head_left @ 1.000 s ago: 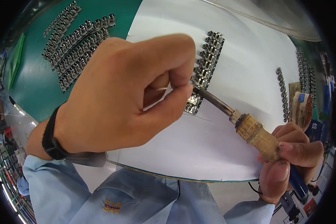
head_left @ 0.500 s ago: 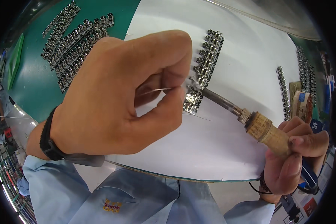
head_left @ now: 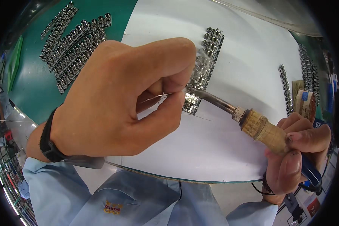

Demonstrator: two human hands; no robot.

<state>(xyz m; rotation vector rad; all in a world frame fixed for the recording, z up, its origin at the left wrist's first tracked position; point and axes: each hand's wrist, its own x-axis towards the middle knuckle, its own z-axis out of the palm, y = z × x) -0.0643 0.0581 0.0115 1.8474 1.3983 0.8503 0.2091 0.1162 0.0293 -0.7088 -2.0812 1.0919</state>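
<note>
The left hand (head_left: 113, 103) has its grip pressed together in a pinch on a thin wire (head_left: 154, 98), and the right hand's (head_left: 297, 152) grip is closed around the wooden handle of a soldering iron (head_left: 263, 130). The iron's tip is at the near part of a strip of metal parts (head_left: 213, 49) on the white sheet (head_left: 233, 150), contact unconfirmed; work there appears under way, but finished and unfinished parts cannot be told apart. More strips (head_left: 81, 54) lie far left on the green worktop (head_left: 28, 75), their condition likewise undetermined.
</note>
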